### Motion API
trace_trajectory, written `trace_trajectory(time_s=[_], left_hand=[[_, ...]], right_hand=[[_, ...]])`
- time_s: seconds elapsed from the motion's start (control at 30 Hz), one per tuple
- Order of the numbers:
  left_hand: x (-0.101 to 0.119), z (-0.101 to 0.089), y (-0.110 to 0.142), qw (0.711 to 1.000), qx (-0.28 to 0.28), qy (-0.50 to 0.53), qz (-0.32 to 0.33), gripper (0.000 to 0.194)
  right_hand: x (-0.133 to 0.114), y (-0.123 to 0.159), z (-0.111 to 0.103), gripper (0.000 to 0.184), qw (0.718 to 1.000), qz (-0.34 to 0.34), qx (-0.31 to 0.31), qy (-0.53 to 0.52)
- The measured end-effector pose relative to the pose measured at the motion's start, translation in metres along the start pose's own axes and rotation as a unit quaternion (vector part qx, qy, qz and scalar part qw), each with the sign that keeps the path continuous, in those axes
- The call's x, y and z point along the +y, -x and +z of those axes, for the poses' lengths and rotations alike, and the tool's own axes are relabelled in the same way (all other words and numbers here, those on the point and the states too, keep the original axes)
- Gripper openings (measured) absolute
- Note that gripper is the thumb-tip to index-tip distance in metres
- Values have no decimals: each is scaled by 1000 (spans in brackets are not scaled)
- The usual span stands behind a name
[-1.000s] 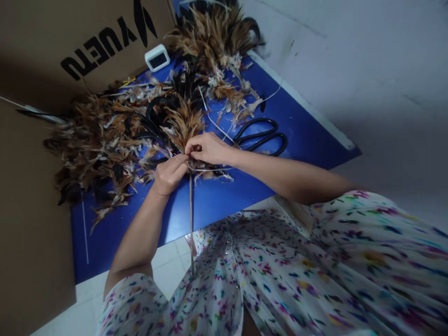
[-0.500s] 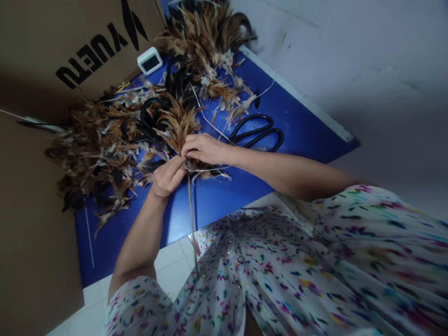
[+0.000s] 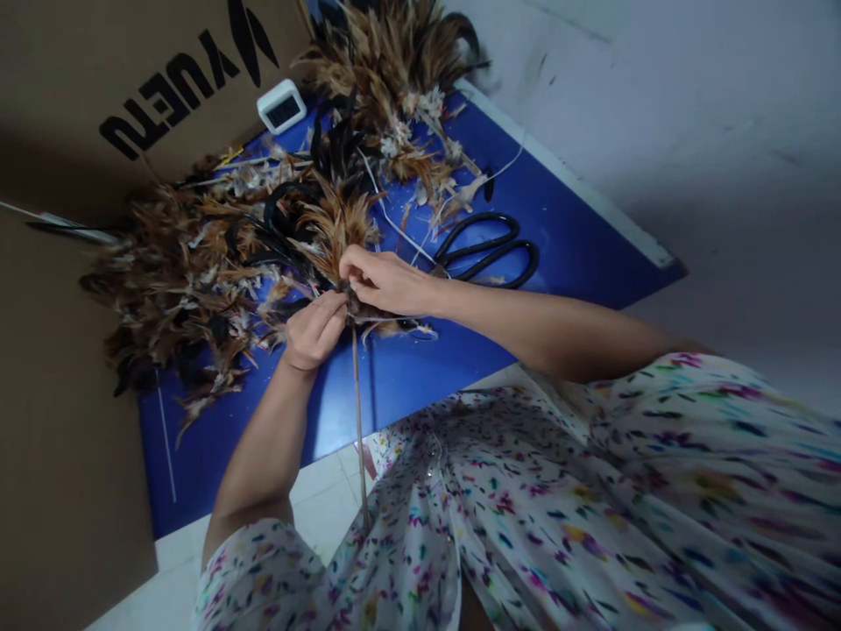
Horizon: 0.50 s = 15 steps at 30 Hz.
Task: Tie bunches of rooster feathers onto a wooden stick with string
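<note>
My left hand is closed around the top of a thin wooden stick that runs down to my lap. Just above it, my right hand pinches a tuft of brown feathers against the stick's upper end, fingers pressed together. A pale thread trails from under my right hand. Both hands work over the blue table.
Loose brown and black feathers are heaped on the table's left and far end. Black scissors lie right of my hands. A small white clock stands by a cardboard box. A grey wall is at the right.
My right hand has shifted slightly up the feather tuft, fingers re-pinching; my left hand keeps its hold on the stick. The view has drifted a little.
</note>
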<state>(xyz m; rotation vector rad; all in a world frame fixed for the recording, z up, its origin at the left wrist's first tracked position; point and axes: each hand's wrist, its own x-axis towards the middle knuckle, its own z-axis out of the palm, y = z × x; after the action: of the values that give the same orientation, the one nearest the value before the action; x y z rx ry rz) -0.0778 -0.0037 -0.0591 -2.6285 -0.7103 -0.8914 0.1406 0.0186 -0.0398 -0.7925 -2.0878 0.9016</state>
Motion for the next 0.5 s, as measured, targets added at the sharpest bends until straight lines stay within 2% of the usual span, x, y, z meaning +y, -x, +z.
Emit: trace_trajectory(time_s=[0.1,0.23,0.37,0.5], left_hand=[[1,-2,-1,1000,-13,13,-2,13],[0,-2,-3,999,-27,42,-13,14],[1,-2,-6,997,10,2,71,10],[5,-6,-13,988,34,-52,142,10]], right_hand=[[2,1,-3,22,1000,-24,4,-14],[4,-1,-4,17,998,-52,-18,14],[6,-4,-5,18,997,-55,-43,23],[5,-4,-3,16,998,-38,-36,29]])
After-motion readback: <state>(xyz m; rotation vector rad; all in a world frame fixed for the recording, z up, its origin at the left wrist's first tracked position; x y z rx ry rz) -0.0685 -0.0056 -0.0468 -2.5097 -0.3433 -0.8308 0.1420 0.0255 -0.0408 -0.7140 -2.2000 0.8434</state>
